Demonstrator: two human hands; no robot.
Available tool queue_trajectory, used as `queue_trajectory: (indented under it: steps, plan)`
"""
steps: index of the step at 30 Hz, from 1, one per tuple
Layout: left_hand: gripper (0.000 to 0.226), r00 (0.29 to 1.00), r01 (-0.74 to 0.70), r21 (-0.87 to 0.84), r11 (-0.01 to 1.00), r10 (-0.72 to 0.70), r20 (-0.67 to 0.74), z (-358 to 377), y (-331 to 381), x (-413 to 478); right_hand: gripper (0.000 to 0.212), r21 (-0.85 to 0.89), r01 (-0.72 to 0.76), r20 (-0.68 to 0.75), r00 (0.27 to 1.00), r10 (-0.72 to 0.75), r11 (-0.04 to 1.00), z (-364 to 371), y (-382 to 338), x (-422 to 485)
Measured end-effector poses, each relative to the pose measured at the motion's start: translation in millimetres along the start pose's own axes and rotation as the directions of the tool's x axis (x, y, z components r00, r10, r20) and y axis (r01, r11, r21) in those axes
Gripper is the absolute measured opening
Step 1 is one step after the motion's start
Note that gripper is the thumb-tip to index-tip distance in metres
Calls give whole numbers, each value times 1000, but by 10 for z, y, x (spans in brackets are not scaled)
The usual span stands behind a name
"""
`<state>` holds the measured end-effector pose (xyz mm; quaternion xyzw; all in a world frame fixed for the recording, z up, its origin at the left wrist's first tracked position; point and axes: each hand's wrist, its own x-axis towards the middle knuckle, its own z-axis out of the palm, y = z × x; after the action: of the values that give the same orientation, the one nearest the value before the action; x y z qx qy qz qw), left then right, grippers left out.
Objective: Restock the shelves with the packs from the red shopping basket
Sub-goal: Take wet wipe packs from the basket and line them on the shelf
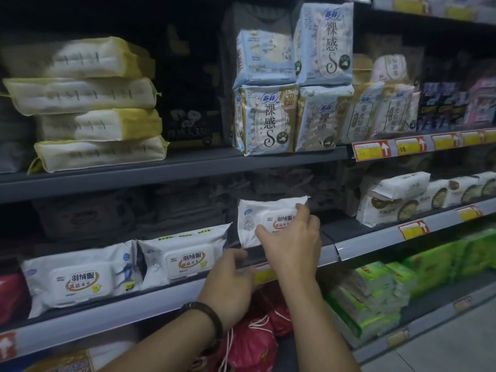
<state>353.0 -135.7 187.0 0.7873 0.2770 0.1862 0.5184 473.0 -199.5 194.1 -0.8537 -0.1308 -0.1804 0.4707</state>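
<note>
One white plastic wipes pack [255, 218] stood upright on the grey metal middle shelf [370, 244], just right of a row of matching lidded packs [185, 259]. The right hand [292, 240] gripped it, thumb across its lower face and fingers curled over its upper right corner. The left hand [230, 283] hovered by the shelf lip, fingers loosely bent, holding nothing. The pack looked light and squashy, its film likely slick; a hold across the stiffer lid area would probably steady it best. Blur smeared the left fingertips, so contact with the lip could not be told. Dark goods behind the pack were unreadable, and the red shopping basket was not clearly visible; only red drawstring bags [252, 342] showed below.
</note>
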Motion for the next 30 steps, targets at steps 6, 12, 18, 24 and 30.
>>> queue_trajectory:
  steps: [6,12,18,24,30]
  plan:
    - [22,989,-141,257,956,124,82,-96,-173,65,93,-72,11,59,998,-6,997,483,109,-88]
    - [11,972,-167,186,968,129,197,-180,-340,89,94,-68,20,91,996,-14,997,622,121,-7]
    - [10,931,-280,342,897,166,325,-603,-569,-161,98,-256,109,273,961,-37,960,486,111,5]
    - [17,785,-431,590,683,-39,618,-1505,-968,-888,47,-354,447,448,852,-271,821,2,-304,-638]
    - [16,708,-353,681,642,-293,643,-2266,-1805,-1776,42,-61,658,961,243,-135,751,-99,-808,-1796]
